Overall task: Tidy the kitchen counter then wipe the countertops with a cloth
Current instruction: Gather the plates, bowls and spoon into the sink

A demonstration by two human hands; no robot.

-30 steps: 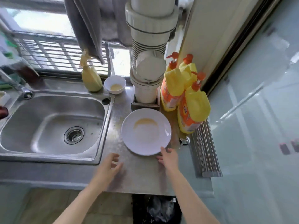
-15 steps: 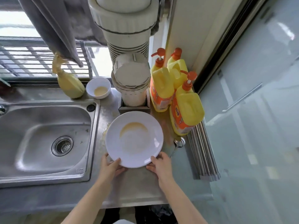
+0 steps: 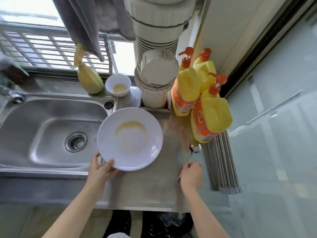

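A white plate (image 3: 130,140) with a yellowish smear is held above the steel counter (image 3: 151,186), its left side over the sink's edge. My left hand (image 3: 101,170) grips the plate's near-left rim, thumb on top. My right hand (image 3: 191,174) pinches the handle of a metal spoon (image 3: 194,149) that lies on the counter, bowl end pointing at the detergent bottles. A small white bowl (image 3: 118,85) with yellowish residue stands behind the sink's back right corner.
The steel sink (image 3: 34,127) fills the left. Three yellow detergent bottles (image 3: 211,117) stand at the right, a rolled metal drying rack (image 3: 223,165) beside them. A wide white pipe (image 3: 156,79) rises at the back, with a yellow pouch (image 3: 90,79) and a hanging grey cloth (image 3: 85,23) nearby.
My left hand has carried the plate leftward toward the sink. My right hand has let go of the plate's rim and moved right onto the spoon's handle.
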